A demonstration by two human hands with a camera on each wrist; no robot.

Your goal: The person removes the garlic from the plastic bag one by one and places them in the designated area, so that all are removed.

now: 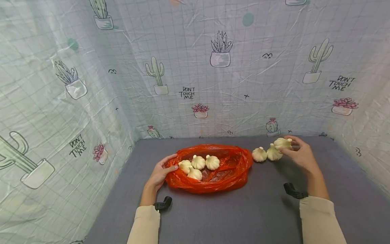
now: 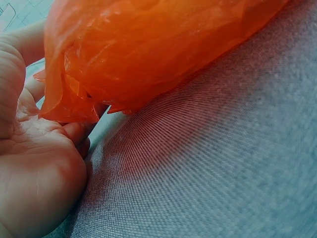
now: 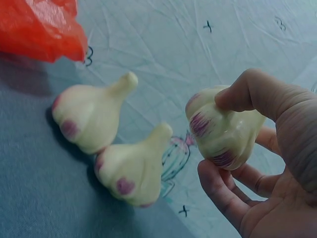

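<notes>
A red plastic bag (image 1: 207, 185) lies with its mouth spread wide, and several garlic bulbs (image 1: 198, 162) sit in its left part. My left hand (image 1: 158, 173) grips the bag's left rim, thumb over the edge; in the left wrist view the orange-looking film (image 2: 148, 54) hangs beside the palm. On the right, my right hand (image 1: 303, 156) pinches a garlic bulb (image 3: 223, 129) between thumb and fingers, held up off the table. Just left of it, two more garlic bulbs (image 3: 91, 116) with purple patches stand side by side on the table, near the bag's right end.
The grey table (image 1: 225, 217) runs back to a wall sheet (image 1: 243, 112) printed with cacti. Another printed sheet (image 1: 61, 135) borders the left side. Black wrist devices (image 1: 295, 191) are worn on both forearms.
</notes>
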